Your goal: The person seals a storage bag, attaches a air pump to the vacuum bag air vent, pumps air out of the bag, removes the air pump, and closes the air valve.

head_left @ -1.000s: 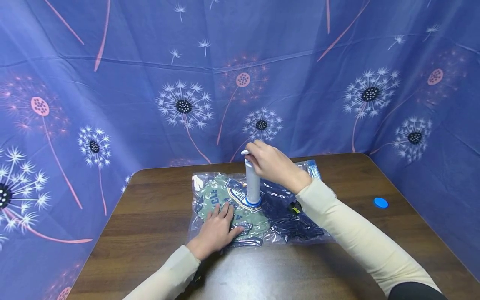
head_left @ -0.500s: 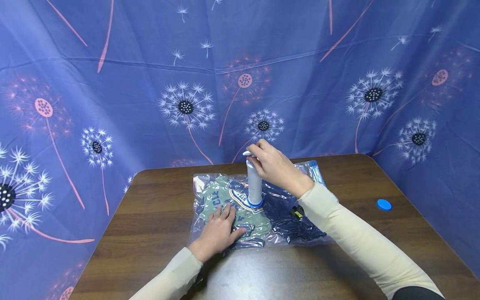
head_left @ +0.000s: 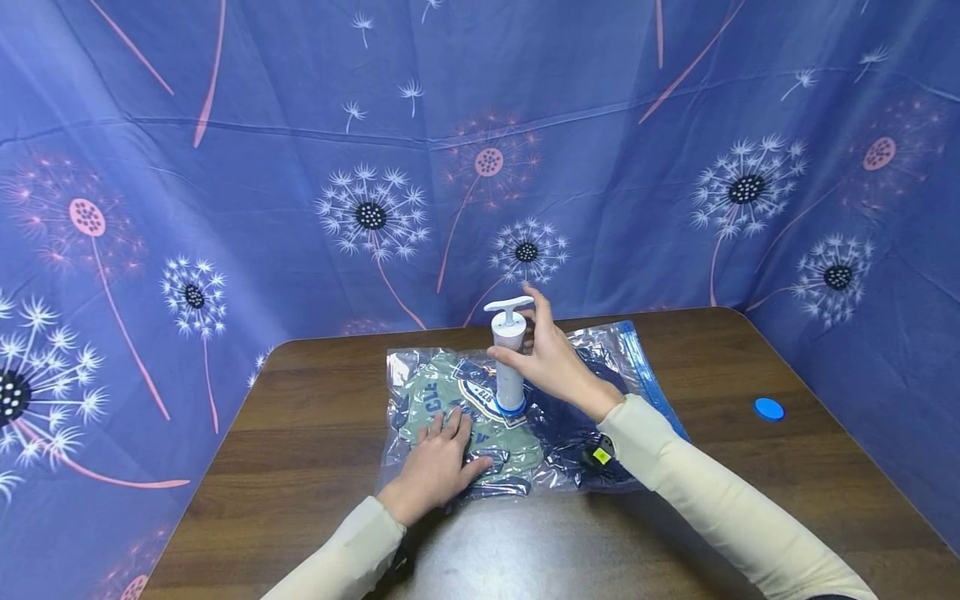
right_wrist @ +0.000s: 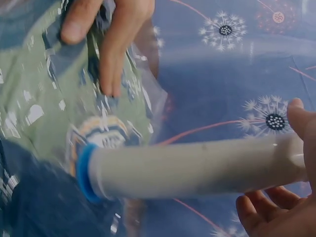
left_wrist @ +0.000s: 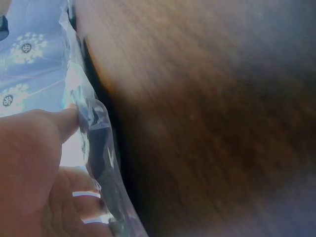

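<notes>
A clear vacuum storage bag (head_left: 405, 360) lies on the table with a green printed garment (head_left: 427, 387) and dark navy clothing (head_left: 558, 417) inside. Upright on the bag stands a white hand pump (head_left: 510, 375), its blue base ring (right_wrist: 86, 173) against the plastic. The pump's T-shaped handle (head_left: 508, 304) is in plain sight, low over the barrel. My right hand (head_left: 558, 358) is spread loosely about the barrel's upper part, thumb in front and fingers behind. Over the green garment my left hand (head_left: 435, 467) rests on the bag, fingers extended; its thumb (left_wrist: 64, 121) touches the plastic.
A round blue cap (head_left: 768, 408) lies on the brown wooden table (head_left: 300, 433) to the right. The bag's blue zip edge (head_left: 651, 375) runs beside my right forearm. A yellow tag (head_left: 602, 456) shows near my right sleeve. Behind the table hangs a blue dandelion-print cloth (head_left: 285, 208).
My right hand has come off the pump handle and dropped to beside the upper barrel, with its fingers spreading. My left hand stays on the bag, and the pump stays upright.
</notes>
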A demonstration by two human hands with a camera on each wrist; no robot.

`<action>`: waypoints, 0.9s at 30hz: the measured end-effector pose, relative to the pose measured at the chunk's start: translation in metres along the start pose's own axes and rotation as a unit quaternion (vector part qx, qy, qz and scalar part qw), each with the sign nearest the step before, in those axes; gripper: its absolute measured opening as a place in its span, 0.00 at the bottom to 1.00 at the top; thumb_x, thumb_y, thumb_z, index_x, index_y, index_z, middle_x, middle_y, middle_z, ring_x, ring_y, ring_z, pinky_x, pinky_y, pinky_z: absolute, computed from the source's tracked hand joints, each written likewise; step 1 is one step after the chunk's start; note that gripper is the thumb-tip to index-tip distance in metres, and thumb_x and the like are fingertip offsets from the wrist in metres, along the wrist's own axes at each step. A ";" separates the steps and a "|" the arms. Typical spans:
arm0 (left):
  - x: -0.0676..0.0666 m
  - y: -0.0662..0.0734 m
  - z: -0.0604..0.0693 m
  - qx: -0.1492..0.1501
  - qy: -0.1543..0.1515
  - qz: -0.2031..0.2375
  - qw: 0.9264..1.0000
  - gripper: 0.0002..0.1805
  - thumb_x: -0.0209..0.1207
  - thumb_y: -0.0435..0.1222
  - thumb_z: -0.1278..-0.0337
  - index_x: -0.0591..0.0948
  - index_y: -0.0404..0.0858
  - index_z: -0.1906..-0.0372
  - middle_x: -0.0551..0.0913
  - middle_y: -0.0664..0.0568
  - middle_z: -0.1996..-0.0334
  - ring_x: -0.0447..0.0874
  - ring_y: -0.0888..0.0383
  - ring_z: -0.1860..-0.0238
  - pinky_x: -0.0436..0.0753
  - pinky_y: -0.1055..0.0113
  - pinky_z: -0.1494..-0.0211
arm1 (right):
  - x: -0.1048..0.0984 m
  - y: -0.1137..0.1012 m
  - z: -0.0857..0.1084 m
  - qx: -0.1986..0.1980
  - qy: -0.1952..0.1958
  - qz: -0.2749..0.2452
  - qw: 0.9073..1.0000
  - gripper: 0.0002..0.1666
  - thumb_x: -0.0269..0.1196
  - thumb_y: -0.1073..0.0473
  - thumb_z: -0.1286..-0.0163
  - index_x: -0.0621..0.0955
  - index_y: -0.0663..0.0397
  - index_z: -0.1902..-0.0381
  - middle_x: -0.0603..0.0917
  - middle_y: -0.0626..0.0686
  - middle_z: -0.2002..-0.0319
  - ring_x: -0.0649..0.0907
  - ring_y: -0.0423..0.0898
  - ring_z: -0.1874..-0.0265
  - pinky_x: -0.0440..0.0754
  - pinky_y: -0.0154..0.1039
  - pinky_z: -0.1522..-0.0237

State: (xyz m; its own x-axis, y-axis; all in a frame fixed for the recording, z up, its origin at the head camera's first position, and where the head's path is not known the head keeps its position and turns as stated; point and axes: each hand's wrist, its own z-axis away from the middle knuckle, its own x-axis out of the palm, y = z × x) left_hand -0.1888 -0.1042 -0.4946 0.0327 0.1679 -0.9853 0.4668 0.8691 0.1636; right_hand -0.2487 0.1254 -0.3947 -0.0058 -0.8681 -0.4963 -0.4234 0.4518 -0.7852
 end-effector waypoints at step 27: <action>-0.002 -0.003 0.001 0.008 -0.007 0.016 1.000 0.46 0.56 0.63 0.31 0.68 0.31 0.25 0.64 0.33 0.23 0.62 0.25 0.26 0.67 0.31 0.28 | 0.020 0.026 0.008 -0.025 0.067 -0.005 0.997 0.32 0.77 0.55 0.37 0.73 0.61 0.44 0.84 0.60 0.53 0.87 0.54 0.56 0.88 0.48 0.53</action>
State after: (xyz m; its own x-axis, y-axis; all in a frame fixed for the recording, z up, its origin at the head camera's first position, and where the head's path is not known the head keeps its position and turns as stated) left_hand -0.1895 -0.1074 -0.4935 0.0604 0.1890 -0.9801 0.4792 0.8558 0.1946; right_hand -0.2531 0.1219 -0.4280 -0.1214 -0.8934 -0.4325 -0.4683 0.4357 -0.7686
